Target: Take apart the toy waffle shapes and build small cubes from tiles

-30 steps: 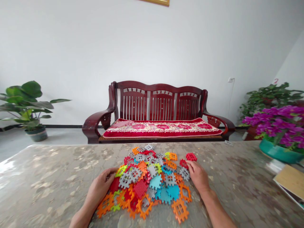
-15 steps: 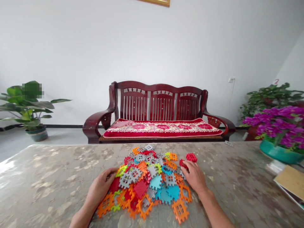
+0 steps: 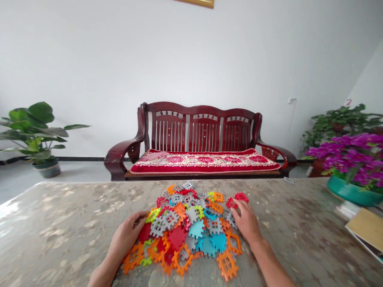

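A loose pile of flat, toothed plastic building pieces lies before me in grey, orange, red, blue and lime green. My left hand point(image 3: 131, 228) rests at the pile's left edge, fingers stretched and thumb apart, beside a solid red piece point(image 3: 145, 232) and a lime green piece point(image 3: 153, 215). At the right edge, my right hand point(image 3: 245, 221) has its fingertips against a red window piece point(image 3: 231, 203), its thumb held apart. Another red window piece point(image 3: 241, 197) lies just beyond those fingers. Below the thumb is a grey piece point(image 3: 231, 219), partly covered.
The pieces lie on a patterned table point(image 3: 74, 223). A pot of purple flowers point(image 3: 353, 191) and a tan book or box point(image 3: 365, 227) stand at the right. One grey piece point(image 3: 288, 180) lies by the far edge. A wooden bench point(image 3: 203, 129) stands behind.
My right hand has shifted slightly, and more of the red window piece and the grey piece beside it now shows. My left hand has not moved.
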Demonstrator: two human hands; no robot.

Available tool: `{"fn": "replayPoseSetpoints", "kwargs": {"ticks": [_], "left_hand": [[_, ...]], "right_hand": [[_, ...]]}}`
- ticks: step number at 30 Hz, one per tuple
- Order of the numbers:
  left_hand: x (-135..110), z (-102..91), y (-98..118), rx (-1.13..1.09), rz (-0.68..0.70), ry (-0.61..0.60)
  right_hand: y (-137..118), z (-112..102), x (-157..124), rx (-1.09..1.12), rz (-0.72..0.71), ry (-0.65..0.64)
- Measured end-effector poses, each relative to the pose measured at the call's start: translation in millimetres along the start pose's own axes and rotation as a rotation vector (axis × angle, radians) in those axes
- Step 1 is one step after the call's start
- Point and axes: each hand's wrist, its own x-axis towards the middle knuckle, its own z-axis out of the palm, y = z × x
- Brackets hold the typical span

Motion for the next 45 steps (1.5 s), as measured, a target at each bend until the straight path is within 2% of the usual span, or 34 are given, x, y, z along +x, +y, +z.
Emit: {"fn": "replayPoseSetpoints", "kwargs": {"ticks": [6,11,21,29,33,45], "left_hand": [[-1,-0.7,2,-0.013,-0.001,-0.014],[0,0.0,1,0.003,-0.006,-0.027],[0,2.2,-4,0.003,-0.008,-0.012],[1,3.9,-8,0.013,-0.011,-0.020],[1,3.1,-6,0.005,-0.017,-0.009],[0,1.7,-3,0.021,-0.011,-0.020]], "right_hand": [[0,1,-1,-0.015,0.011,-0.102],[-2,1,1,-0.111,0.031,-0.116],[-24,-3,6,-0.191,0.018,-0.212],[-18,3,4,-0.148,-0.012,-0.139],[-12,6,3,-0.108,0.041,-0.102],[1,13,4,0.073,0.133,0.132]]}}
